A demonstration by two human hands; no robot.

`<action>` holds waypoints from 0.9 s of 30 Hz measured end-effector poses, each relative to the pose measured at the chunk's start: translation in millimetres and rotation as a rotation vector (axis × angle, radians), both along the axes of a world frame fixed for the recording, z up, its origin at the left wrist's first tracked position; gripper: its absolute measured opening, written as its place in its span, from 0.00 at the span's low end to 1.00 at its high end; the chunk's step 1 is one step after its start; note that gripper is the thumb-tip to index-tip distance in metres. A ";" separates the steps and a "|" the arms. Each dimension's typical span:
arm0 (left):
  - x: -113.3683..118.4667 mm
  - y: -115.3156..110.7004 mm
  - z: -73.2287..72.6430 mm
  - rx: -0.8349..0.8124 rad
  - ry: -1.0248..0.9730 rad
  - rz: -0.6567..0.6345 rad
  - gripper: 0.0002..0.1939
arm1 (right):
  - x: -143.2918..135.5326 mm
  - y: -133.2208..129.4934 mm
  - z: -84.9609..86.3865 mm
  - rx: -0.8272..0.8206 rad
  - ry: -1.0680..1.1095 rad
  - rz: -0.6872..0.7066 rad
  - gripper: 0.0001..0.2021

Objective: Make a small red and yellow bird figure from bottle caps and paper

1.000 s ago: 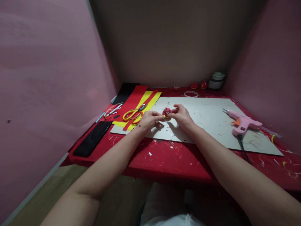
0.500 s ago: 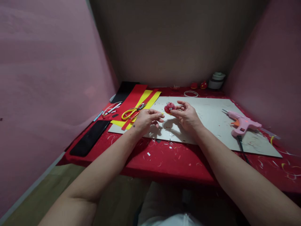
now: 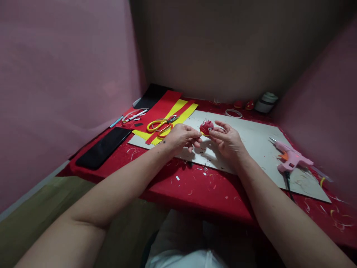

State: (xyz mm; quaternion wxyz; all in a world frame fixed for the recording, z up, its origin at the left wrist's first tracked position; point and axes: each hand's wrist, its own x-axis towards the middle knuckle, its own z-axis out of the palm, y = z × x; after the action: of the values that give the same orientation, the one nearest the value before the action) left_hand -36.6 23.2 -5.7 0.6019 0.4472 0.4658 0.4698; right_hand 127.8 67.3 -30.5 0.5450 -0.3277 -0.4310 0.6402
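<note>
Above the white board (image 3: pixel 251 136), my right hand (image 3: pixel 228 139) grips a small red figure (image 3: pixel 206 127) between thumb and fingers. White eyes with dark pupils show on its front, small spikes stand on top, and a yellow edge runs along the bottom. My left hand (image 3: pixel 185 137) is closed in a pinch, its fingertips close against the figure's left side. A tiny yellow piece (image 3: pixel 201 133) shows at those fingertips. I cannot tell whether the piece touches the figure.
Yellow-handled scissors (image 3: pixel 158 124) lie on yellow and red sheets (image 3: pixel 164 106) at left, beyond a black phone (image 3: pixel 103 148). A pink glue gun (image 3: pixel 292 156) with a cord rests on the right. Behind stand a tape ring (image 3: pixel 233 113), another red figure (image 3: pixel 249 105) and a lidded container (image 3: pixel 266 102).
My left hand has brought the yellow piece right up to the figure's side. The right hand still holds the figure, turned slightly. The whole view has tilted a little.
</note>
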 end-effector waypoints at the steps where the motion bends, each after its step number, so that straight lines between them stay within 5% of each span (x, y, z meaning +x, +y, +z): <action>1: 0.0 0.3 -0.5 0.003 -0.004 -0.001 0.11 | 0.0 -0.1 -0.1 -0.003 -0.006 -0.001 0.34; 27: 1.4 1.9 -4.8 0.009 0.038 0.042 0.13 | -0.3 -3.4 -1.6 0.098 -0.152 0.006 0.34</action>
State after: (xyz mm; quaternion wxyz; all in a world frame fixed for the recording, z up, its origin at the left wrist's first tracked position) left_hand -35.2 25.1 -10.4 0.5808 0.4491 0.4844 0.4757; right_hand 127.5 64.0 -32.1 0.5243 -0.3469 -0.5030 0.5931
